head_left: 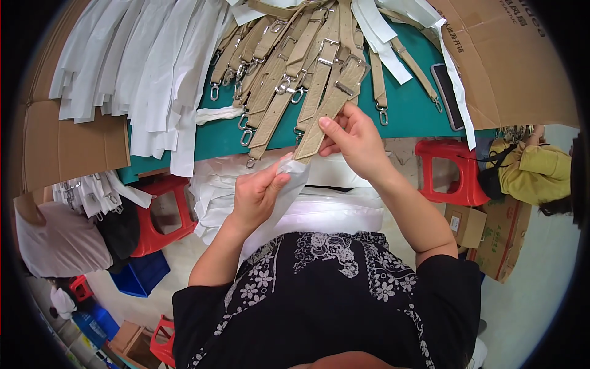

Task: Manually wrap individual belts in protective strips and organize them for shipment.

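Observation:
A tan bag strap (314,134) with a pointed end hangs toward me off the table's near edge. My right hand (358,140) is closed on it, thumb on top and fingers beneath. My left hand (255,195) pinches the mouth of a white plastic sleeve (291,178), right at the strap's tip; how far the tip sits inside cannot be made out. Beyond my hands lies a heap of tan straps (270,114) with silver buckles and clasps. More white sleeves (344,206) lie in a stack between the table and my body.
Long white sleeves (157,92) are laid in a row at the left of the green table (402,120). A phone (448,95) rests at its right edge, by a cardboard sheet (510,67). Red stools (447,173) stand below; people sit at both sides.

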Demonstrator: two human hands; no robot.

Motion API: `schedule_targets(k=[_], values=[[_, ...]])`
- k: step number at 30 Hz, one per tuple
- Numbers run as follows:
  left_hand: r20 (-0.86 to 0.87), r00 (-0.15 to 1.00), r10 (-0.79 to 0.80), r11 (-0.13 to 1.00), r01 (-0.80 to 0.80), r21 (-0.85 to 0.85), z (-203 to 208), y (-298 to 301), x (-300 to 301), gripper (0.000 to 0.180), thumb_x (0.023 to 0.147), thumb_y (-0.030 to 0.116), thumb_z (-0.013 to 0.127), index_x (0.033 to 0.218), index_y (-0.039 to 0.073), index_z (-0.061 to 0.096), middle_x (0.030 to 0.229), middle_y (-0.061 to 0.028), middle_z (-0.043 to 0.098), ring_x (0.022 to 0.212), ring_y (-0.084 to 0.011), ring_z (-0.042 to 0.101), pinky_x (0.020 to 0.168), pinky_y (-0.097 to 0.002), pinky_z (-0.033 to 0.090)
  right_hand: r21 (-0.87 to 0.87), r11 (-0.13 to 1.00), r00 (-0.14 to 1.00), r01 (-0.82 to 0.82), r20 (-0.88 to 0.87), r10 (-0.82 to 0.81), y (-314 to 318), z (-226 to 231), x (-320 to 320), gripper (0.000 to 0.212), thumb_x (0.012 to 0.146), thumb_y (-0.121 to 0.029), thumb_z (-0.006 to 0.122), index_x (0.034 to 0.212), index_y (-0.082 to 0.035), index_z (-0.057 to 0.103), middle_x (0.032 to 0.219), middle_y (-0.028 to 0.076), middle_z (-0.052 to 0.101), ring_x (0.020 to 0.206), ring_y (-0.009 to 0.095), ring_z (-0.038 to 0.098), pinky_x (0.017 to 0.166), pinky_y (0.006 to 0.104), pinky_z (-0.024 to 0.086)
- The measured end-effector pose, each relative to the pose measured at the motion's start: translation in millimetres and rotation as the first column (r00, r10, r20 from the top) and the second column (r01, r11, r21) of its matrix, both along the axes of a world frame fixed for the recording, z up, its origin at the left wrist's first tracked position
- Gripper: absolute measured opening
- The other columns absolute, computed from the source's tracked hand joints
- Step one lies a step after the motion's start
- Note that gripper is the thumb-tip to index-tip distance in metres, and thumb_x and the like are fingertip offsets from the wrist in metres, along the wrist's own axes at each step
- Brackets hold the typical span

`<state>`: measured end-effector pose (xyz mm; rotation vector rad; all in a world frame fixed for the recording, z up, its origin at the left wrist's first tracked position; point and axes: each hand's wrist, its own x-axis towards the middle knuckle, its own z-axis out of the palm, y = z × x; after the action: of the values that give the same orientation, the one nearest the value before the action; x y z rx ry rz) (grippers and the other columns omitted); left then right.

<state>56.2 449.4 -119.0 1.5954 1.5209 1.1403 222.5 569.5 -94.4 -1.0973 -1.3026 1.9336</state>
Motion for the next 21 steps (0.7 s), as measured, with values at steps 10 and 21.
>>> schedule_targets(k=[10, 21], values=[[0.333, 0.925, 0.181, 0.951, -0.079, -0.299, 6.7, 8.0, -0.4, 0.026, 0.087, 0.019, 0.053, 0.104, 0.000, 0.060, 0.077, -0.0053, 0.064, 0.069, -0.0054, 0.053, 0.062, -0.0213, 0.043, -0.074, 0.980, 0.981, -0.185, -0.078, 0.180, -12.5, -9.5, -8.8, 0.022, 0.078, -0.013, 0.064, 0.095, -0.001, 0.057, 0.085, 0.004, 0.061, 0.080, 0.010, 0.056, 0.073, 0.0264, 0.046], [0.182, 0.976, 0.116, 0.948, -0.054, -0.314, 8.5, 2.6, -51.3, 0.024, 0.088, 0.020, 0.052, 0.092, -0.002, 0.061, 0.068, 0.0051, 0.053, 0.062, -0.0021, 0.042, 0.055, -0.0185, 0.036, -0.367, 0.925, 0.982, -0.104, -0.183, 0.038, 18.4, -10.4, -33.3, 0.016, 0.088, -0.026, 0.050, 0.094, -0.012, 0.051, 0.083, 0.004, 0.060, 0.059, 0.007, 0.055, 0.049, 0.0185, 0.045]])
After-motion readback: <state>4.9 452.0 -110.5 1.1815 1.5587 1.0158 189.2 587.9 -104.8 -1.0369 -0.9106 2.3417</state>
